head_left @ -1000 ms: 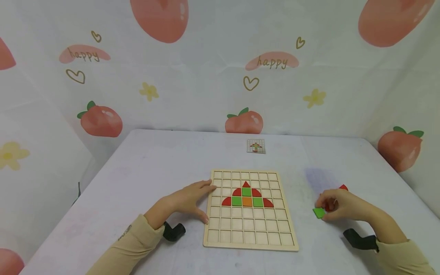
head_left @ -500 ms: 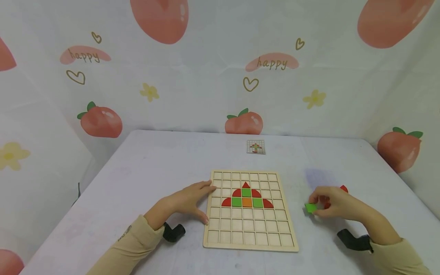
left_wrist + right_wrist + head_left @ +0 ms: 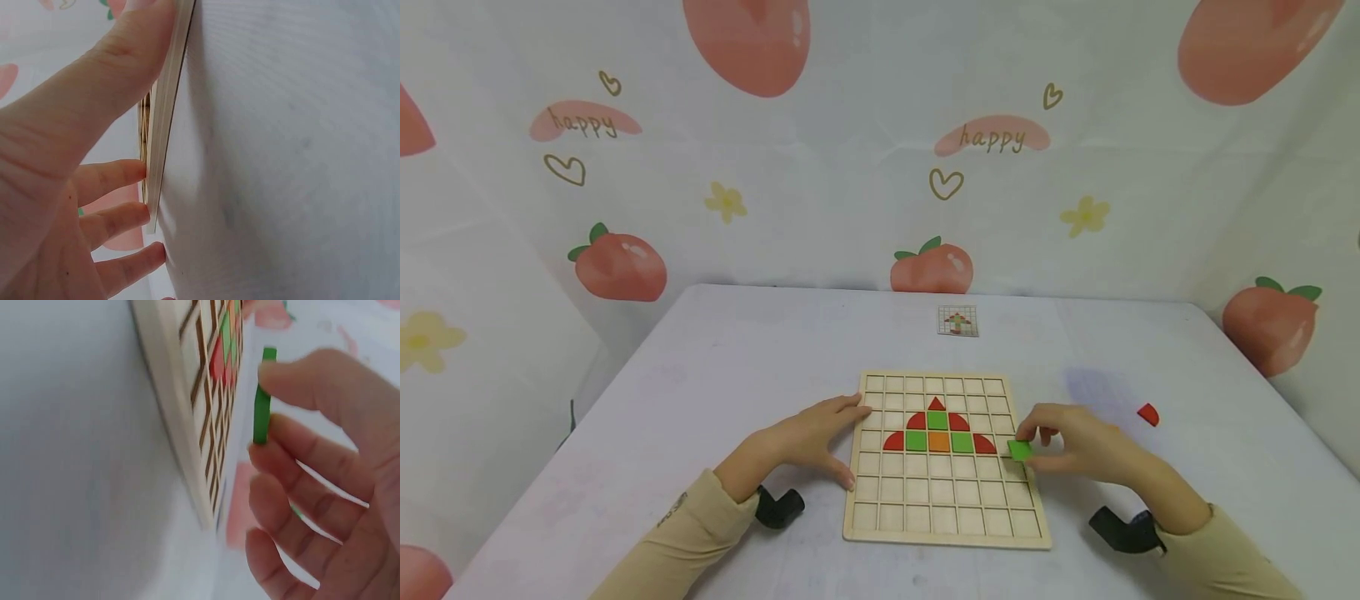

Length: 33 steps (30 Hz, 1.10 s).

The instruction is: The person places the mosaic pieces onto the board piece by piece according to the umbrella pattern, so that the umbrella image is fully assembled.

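Observation:
A wooden grid board [image 3: 917, 521] lies on the table, with red, green and orange pieces set in its upper cells in a stepped, pointed shape. My left hand [image 3: 808, 437] rests against the board's left edge, thumb and fingers spread and straight; the left wrist view shows the fingertips [image 3: 134, 212] touching that edge. Between thumb and fingertips my right hand [image 3: 1075, 442] pinches a green square tile [image 3: 1019, 451], held just over the board's right edge. In the right wrist view the green tile [image 3: 262, 400] appears edge-on, apart from the board.
One red quarter-round piece [image 3: 1148, 414] lies on the table right of my right hand. A bit of orange [image 3: 1114, 427] shows behind that hand. A small pattern card [image 3: 958, 321] lies beyond the board. A printed cloth [image 3: 820, 167] hangs behind the table.
My right hand has lifted the green tile and carried it left, from beside the loose red pieces to the board's right edge. My left hand stays where it was.

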{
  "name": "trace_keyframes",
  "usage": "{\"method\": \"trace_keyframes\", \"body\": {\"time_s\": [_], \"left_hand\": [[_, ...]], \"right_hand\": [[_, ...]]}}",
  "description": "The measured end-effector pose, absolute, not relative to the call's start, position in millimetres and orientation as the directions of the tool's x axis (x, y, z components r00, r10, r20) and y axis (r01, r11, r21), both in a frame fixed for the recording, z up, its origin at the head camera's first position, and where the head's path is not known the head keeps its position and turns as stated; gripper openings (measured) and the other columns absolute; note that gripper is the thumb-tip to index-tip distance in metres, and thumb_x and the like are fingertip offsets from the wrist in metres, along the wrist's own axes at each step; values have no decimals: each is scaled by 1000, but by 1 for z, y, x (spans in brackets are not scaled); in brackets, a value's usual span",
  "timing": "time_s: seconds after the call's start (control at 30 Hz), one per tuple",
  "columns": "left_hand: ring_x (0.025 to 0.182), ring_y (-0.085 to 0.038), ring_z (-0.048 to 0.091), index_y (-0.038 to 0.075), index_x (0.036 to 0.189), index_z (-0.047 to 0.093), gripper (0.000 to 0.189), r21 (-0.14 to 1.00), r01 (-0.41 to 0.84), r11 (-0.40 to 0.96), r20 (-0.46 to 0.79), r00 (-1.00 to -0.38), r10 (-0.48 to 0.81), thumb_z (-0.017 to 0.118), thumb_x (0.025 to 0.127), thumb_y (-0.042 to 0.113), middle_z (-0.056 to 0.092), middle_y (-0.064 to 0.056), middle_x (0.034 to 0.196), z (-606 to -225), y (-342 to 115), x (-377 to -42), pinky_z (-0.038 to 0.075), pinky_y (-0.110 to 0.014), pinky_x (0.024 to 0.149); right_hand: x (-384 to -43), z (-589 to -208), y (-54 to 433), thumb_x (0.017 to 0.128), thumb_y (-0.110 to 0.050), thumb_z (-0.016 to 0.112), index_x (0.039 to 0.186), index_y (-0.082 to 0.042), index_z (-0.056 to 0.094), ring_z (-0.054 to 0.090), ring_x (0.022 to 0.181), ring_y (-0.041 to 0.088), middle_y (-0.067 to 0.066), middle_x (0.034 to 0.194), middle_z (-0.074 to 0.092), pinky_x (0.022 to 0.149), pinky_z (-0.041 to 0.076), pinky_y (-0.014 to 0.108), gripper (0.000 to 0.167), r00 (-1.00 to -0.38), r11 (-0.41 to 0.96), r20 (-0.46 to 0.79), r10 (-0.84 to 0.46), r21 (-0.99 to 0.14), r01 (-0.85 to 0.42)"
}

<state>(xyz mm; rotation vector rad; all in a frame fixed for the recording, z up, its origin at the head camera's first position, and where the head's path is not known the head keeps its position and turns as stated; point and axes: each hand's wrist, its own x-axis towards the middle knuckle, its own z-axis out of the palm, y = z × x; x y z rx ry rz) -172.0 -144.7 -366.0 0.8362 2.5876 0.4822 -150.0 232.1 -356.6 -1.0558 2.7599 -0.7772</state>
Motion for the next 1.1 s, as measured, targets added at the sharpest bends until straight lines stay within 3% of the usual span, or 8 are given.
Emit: {"method": "trace_keyframes", "body": {"time_s": [0.27, 0.6, 0.83, 1.1], "left_hand": [[141, -35, 25, 5, 143, 34, 98, 426, 479, 768, -247, -755, 608, 81, 66, 43, 24, -18, 154, -364, -145, -171, 27, -50, 114], [142, -34, 25, 8, 144, 34, 98, 425, 467, 775, -259, -758, 599, 81, 66, 44, 24, -15, 154, -365, -144, -171, 27, -50, 114], [141, -36, 26, 5, 143, 34, 97, 431, 477, 766, -248, -754, 609, 82, 66, 42, 24, -19, 153, -364, -144, -171, 27, -51, 114], [141, -36, 25, 4, 143, 34, 97, 443, 464, 767, -253, -756, 603, 82, 66, 40, 23, -19, 154, -362, -144, -169, 26, -51, 115]], "right_hand": [[-147, -355, 195, 77, -23, 75, 93, -15, 67, 48, 74, 2, -11, 85, 59, 61, 44, 17, 19, -799, 691, 26, -601, -486, -535], [-143, -359, 160, 78, -21, 74, 89, -13, 68, 50, 73, 3, -8, 85, 62, 63, 46, 17, 15, -749, 667, 96, -656, -391, -634], [-140, -363, 144, 76, -21, 76, 87, -14, 70, 53, 72, 2, -8, 85, 65, 62, 46, 17, 15, -762, 701, 113, -637, -326, -634], [-138, -361, 133, 76, -21, 76, 88, -13, 71, 58, 76, 6, -7, 84, 65, 67, 50, 21, 15, -786, 728, 67, -614, -335, -597]]}}
